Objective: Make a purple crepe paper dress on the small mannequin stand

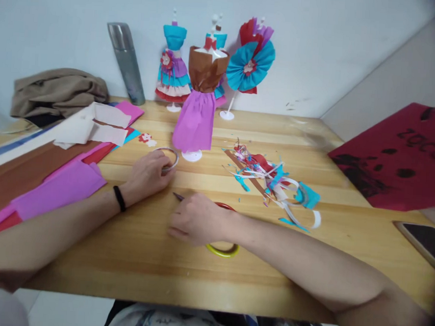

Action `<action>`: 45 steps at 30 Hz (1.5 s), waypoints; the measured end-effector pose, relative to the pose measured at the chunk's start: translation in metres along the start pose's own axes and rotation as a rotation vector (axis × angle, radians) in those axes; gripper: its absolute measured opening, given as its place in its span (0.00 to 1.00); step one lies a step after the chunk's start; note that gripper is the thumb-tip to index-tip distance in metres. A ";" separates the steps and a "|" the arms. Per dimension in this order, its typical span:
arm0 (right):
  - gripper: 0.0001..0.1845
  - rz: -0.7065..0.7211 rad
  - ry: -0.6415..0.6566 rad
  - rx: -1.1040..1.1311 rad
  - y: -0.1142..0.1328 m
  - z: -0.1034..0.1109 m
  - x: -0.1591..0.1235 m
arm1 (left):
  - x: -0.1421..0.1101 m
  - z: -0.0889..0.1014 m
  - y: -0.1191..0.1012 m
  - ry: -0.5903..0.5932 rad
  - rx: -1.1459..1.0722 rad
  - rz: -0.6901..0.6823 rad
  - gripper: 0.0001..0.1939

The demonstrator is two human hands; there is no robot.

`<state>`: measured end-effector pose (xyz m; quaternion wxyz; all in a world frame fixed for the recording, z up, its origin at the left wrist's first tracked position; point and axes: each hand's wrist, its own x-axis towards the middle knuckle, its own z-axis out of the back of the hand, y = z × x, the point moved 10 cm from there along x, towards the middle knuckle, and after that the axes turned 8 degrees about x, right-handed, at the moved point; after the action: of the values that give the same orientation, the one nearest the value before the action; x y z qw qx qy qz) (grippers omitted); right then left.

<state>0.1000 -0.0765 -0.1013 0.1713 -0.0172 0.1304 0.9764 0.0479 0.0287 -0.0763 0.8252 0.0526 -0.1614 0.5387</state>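
My left hand [150, 172], a black band at its wrist, has its fingers closed on a thin pale ring that looks like a roll of tape [172, 152]. Nearer the table's front, my right hand [195, 218] is curled over a pair of scissors [222, 252]. Their red and yellow handle loops show behind the hand, and the dark tip points left; the hand hides the middle. Just beyond both hands stands a small dress form with a brown crepe paper top and a purple paper skirt [196, 122].
Coloured paper sheets [63, 188] lie on the left, beside small paper flowers [146, 138]. Paper scraps [264, 173] are heaped at right centre. Along the wall stand a flask [126, 64] and more dressed forms [173, 67]. A red bag [398, 159] and a phone [424, 244] are at right.
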 end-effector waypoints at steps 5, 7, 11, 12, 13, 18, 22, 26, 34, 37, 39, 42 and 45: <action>0.15 -0.087 -0.166 0.015 -0.028 0.013 -0.001 | 0.000 -0.004 0.007 0.040 -0.139 0.053 0.04; 0.15 -0.116 -0.262 0.097 -0.041 0.021 -0.004 | -0.001 -0.003 0.011 0.041 -0.191 0.086 0.04; 0.19 -0.136 -0.512 0.395 -0.063 0.036 -0.017 | -0.004 0.007 0.022 0.012 -0.284 0.164 0.04; 0.19 -0.156 -0.583 0.486 -0.069 0.039 -0.021 | -0.006 0.009 0.025 0.004 -0.351 0.201 0.04; 0.18 -0.190 -0.656 0.575 -0.077 0.041 -0.026 | -0.007 0.011 0.029 0.002 -0.441 0.246 0.04; 0.07 -0.390 -0.988 0.878 -0.109 0.044 -0.052 | -0.015 0.005 0.024 0.093 -0.977 0.403 0.06; 0.15 -0.432 -1.023 0.867 -0.115 0.045 -0.057 | -0.019 0.000 0.005 0.195 -1.242 0.396 0.08; 0.12 -0.404 -0.931 0.882 -0.116 0.041 -0.050 | -0.021 -0.007 -0.007 0.298 -1.401 0.399 0.06; 0.12 -0.487 -0.913 1.231 -0.119 0.025 -0.052 | -0.019 -0.016 0.002 0.288 -1.495 0.514 0.08; 0.13 -0.482 -0.932 1.245 -0.118 0.026 -0.053 | -0.018 -0.014 0.007 0.232 -1.477 0.511 0.10; 0.13 -0.472 -0.947 1.258 -0.118 0.026 -0.054 | -0.018 -0.014 0.007 0.231 -1.476 0.501 0.12; 0.11 -0.473 -0.957 1.282 -0.118 0.024 -0.055 | -0.018 -0.015 0.009 0.216 -1.490 0.481 0.16; 0.11 -0.481 -0.944 1.307 -0.118 0.023 -0.055 | -0.016 -0.016 0.015 0.182 -1.487 0.480 0.17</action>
<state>0.1918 0.0184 -0.1037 0.3869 0.4682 0.5771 0.5460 0.0317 0.0248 -0.0982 0.5148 -0.5940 -0.4183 0.4551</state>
